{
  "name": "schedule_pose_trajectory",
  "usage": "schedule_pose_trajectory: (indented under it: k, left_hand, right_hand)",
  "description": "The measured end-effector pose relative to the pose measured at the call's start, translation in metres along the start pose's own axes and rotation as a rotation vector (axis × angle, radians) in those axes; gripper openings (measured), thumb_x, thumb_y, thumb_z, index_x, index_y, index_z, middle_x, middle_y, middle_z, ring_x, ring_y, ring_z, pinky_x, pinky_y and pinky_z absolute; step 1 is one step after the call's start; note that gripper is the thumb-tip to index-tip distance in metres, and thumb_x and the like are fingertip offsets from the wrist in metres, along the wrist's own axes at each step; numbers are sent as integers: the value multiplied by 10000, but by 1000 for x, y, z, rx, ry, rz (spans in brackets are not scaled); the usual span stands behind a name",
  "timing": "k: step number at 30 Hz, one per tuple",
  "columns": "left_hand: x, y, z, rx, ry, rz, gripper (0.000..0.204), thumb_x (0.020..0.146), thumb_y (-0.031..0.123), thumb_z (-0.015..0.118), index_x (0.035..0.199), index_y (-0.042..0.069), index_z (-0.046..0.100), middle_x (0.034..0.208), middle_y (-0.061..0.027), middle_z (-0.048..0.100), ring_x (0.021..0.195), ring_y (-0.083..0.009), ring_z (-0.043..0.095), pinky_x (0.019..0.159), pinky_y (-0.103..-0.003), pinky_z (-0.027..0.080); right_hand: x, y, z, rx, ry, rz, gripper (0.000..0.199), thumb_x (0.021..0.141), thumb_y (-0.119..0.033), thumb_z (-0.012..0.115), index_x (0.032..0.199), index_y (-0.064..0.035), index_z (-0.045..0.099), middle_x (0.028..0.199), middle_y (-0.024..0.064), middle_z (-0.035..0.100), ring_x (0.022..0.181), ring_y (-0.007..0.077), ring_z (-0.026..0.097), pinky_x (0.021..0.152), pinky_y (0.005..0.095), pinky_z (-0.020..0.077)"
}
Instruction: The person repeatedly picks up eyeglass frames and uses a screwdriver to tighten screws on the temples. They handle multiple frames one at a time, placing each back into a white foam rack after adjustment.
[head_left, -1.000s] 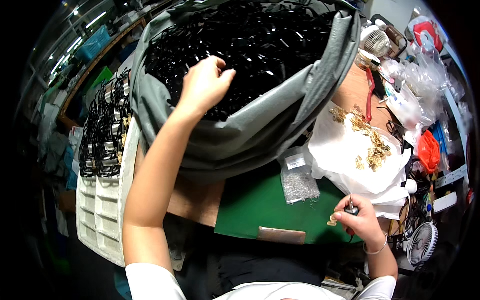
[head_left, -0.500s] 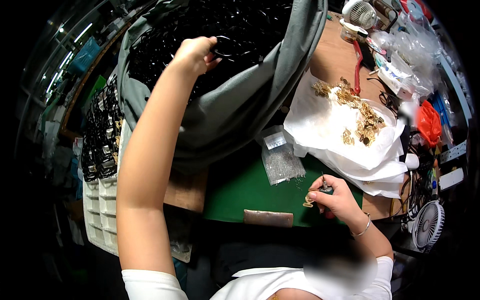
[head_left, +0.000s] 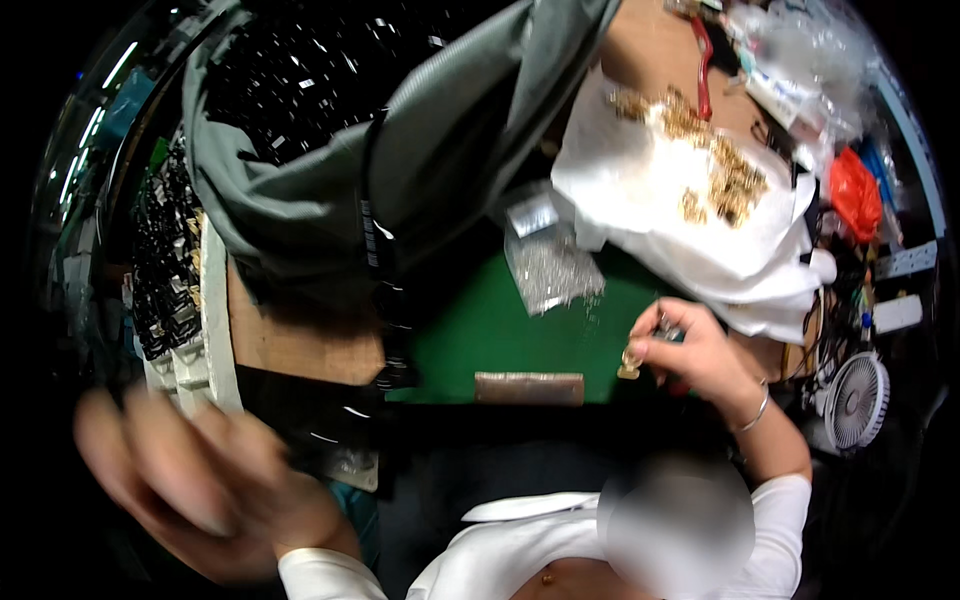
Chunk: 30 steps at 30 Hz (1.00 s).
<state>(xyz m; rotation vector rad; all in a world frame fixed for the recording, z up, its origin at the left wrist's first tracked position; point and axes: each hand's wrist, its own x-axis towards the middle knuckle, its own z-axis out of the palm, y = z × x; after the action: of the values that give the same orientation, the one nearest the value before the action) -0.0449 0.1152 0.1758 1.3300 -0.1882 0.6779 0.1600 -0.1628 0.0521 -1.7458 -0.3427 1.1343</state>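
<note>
My right hand [head_left: 700, 352] is closed over the green mat, pinching a small gold-coloured metal piece [head_left: 628, 364] between thumb and forefinger. A small metal tool [head_left: 664, 322] also shows in that hand; its exact kind is partly hidden by the fingers. At the lower left my left hand [head_left: 190, 475] is smeared by motion, so whether it holds anything does not show. A long black strap [head_left: 372, 235] hangs over the front of the grey-green cloth bag [head_left: 440, 130], which is full of glossy black strips [head_left: 300, 70].
Gold-coloured pieces [head_left: 735, 180] lie on white paper [head_left: 640, 225] at the right. A clear bag of tiny metal parts [head_left: 550, 265] and a flat metal bar [head_left: 530, 388] rest on the green mat [head_left: 450, 345]. At left, a pale tray [head_left: 218, 320] stands beside black strips; a fan [head_left: 856, 402] is far right.
My left hand has left the black strips in the bag and swung down to the lower left. A black strap now hangs over the bag's front. The view has shifted; my right hand keeps its grip.
</note>
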Motion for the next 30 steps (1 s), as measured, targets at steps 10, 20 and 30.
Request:
schedule_pose_trajectory:
  k: [10, 20, 30]
  left_hand:
    - [-97, -141, 94, 256, -4, -428, 345, 787, -58, 523, 1106, -100, 399, 920, -175, 605, 846, -201, 620, 749, -263, 492]
    - [-88, -147, 106, 634, 14, -357, 244, 760, -6, 562, 1004, -6, 561, 735, -62, 626, 604, -158, 578, 554, -245, 414]
    - [-86, -149, 112, 721, 62, -325, 152, 746, -11, 558, 890, 2, 603, 596, -22, 602, 489, -138, 554, 495, -233, 375]
  right_hand:
    - [-6, -18, 30, 27, -128, -277, 122, 779, -94, 625, 789, -1, 547, 688, 13, 567, 554, 39, 497, 489, 180, 388]
    - [-4, -14, 51, -29, -46, -599, 130, 734, -48, 649, 785, 4, 542, 739, 59, 545, 661, 98, 545, 576, 229, 438]
    - [6, -18, 43, 370, -283, -197, 239, 717, -84, 700, 796, -41, 479, 629, 5, 546, 478, 20, 463, 398, 155, 339]
